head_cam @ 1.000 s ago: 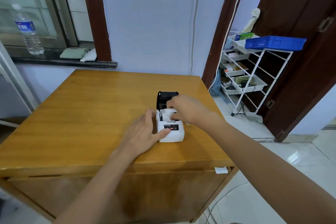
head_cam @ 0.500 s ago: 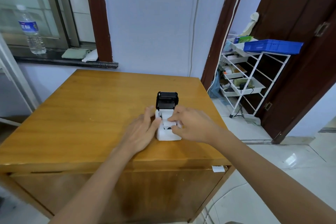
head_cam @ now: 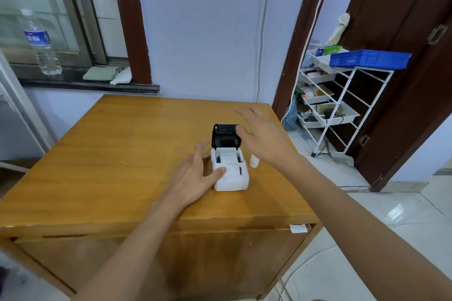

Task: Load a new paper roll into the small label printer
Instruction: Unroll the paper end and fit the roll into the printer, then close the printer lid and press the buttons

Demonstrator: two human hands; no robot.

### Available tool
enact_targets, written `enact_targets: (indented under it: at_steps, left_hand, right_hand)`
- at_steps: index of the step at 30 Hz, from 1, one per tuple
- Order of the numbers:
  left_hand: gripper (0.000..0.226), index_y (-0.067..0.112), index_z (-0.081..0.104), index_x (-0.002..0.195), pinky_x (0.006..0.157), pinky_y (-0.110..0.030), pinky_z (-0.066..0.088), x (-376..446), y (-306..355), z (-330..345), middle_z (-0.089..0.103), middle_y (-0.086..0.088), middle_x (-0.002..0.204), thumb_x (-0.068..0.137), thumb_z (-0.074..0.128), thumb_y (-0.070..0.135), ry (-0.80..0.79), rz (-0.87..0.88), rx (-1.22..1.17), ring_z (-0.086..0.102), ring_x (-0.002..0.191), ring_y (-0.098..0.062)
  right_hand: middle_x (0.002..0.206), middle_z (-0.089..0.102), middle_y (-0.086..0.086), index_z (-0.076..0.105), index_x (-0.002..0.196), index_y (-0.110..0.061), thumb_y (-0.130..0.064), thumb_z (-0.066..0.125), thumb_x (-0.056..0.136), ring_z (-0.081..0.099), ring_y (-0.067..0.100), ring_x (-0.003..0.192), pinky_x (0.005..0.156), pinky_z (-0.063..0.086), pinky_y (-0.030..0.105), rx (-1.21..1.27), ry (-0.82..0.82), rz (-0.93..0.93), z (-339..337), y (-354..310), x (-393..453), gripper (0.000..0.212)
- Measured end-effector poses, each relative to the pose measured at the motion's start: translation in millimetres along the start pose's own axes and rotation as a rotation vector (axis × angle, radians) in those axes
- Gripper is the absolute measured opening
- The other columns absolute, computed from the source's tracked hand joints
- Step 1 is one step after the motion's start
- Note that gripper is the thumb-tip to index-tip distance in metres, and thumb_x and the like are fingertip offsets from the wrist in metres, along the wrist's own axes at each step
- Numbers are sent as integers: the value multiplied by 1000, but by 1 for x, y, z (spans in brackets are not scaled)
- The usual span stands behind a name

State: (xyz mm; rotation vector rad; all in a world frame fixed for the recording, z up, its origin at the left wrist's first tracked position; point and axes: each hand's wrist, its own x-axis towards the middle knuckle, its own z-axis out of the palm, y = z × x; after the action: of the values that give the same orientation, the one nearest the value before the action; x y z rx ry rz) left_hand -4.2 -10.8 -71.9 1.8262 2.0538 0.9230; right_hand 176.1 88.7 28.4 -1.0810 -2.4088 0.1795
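Note:
The small white label printer (head_cam: pixel 231 176) stands on the wooden table (head_cam: pixel 122 159), its black lid (head_cam: pixel 225 136) tilted up and open. A white paper roll (head_cam: pixel 228 157) lies inside the open bay. My left hand (head_cam: pixel 195 176) rests against the printer's left side with the thumb on its front top. My right hand (head_cam: pixel 263 135) hovers above and to the right of the lid, fingers spread, holding nothing. A small white cylinder (head_cam: pixel 254 161) stands on the table just right of the printer, under my right wrist.
A water bottle (head_cam: pixel 41 44) and folded cloths (head_cam: pixel 105 73) sit on the window sill at the back left. A white wire rack (head_cam: pixel 335 105) with a blue tray (head_cam: pixel 369 58) stands by the door on the right. The table edge runs close in front of the printer.
My right hand has lifted off the printer's bay and moved up and right, with fingers spread. The roll now shows in the bay. My left hand has stayed on the printer.

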Motion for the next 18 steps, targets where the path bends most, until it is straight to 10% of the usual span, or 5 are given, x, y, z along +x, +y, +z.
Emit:
enact_targets:
  at_steps: [3,7,18]
  left_hand:
    - [86,34,11,158,95,-45,53,0,0,0,54,5,156,92,50,72,0,-6,-10,55,136,-25]
    - [90,37,9,159,99,-48,52,0,0,-1,55,4,155,89,51,75,-5,-27,-41,56,135,-26]
    - [90,35,7,159,96,-44,53,1,0,0,56,3,153,91,53,71,-8,-31,-40,58,131,-25]
  right_hand:
    - [158,50,6,47,155,-20,-44,34,112,48,25,143,113,42,46,92,-182,59,8,4,26,51]
    - [89,68,0,67,107,-18,-41,43,110,60,16,81,76,49,38,230,-174,30,18,8,29,33]
    - [96,60,-7,70,111,-28,-32,78,91,57,11,86,79,50,34,38,-459,-65,17,14,14,21]
